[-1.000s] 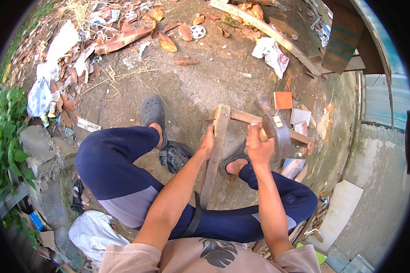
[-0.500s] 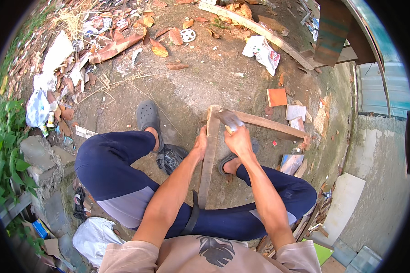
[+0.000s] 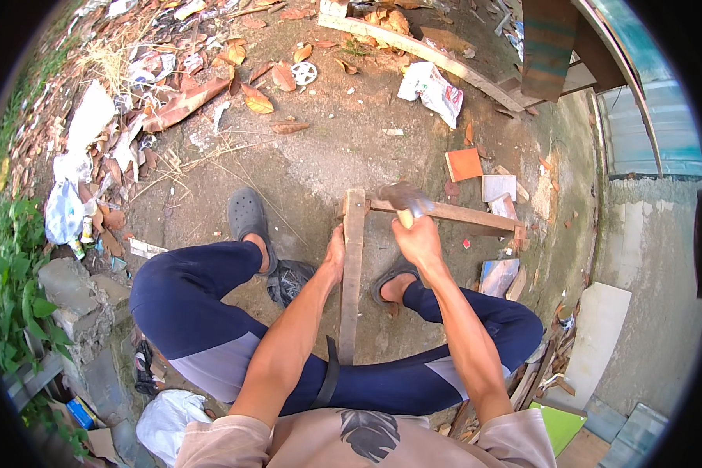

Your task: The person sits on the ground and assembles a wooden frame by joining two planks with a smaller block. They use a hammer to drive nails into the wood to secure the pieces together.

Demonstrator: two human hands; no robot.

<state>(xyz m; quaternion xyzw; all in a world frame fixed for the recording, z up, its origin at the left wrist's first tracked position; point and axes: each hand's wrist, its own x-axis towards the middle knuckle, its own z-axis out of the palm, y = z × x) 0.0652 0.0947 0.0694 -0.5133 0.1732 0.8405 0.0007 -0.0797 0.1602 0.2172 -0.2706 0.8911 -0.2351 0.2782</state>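
Now down from its raised swing, right hand [image 3: 418,238] clenched on grey-headed hammer [image 3: 405,200] at the joint, left hand [image 3: 335,253] steadying long upright wooden plank [image 3: 351,273] against nailed crosspiece [image 3: 452,213].

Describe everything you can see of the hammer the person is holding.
The hammer has a grey metal head, blurred, and a pale, wood-like handle, mostly hidden in the right hand gripping it. Its head sits over the corner where the upright plank meets the crosswise plank; whether it touches the wood cannot be told. The left hand rests against the upright plank.
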